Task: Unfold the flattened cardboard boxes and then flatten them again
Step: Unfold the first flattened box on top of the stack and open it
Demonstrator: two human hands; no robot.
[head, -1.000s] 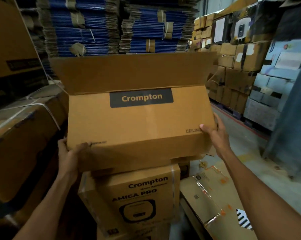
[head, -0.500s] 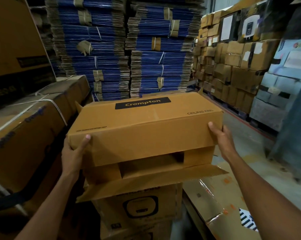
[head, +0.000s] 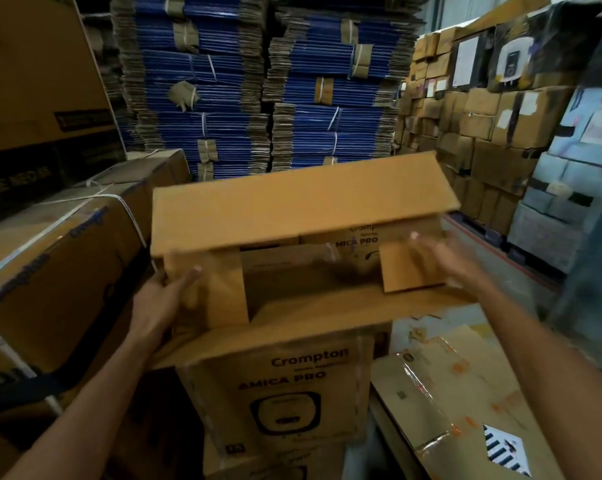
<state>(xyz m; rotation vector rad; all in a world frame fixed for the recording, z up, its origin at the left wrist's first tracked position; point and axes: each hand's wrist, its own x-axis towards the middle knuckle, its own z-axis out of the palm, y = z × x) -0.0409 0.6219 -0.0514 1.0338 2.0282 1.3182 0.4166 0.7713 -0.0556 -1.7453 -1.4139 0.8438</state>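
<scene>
Both at box point(head: 303, 209): left hand point(head: 161, 303), right hand point(head: 444, 261)

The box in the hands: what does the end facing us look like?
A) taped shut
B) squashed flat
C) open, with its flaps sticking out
C: the cardboard box has its flaps spread outward, the left hand grips one, and you can see inside.

I have one wide-angle head view, facing forward and down, close over the open brown cardboard box point(head: 303, 209), blue flattened-cardboard stacks point(head: 202, 81) beyond.
</scene>
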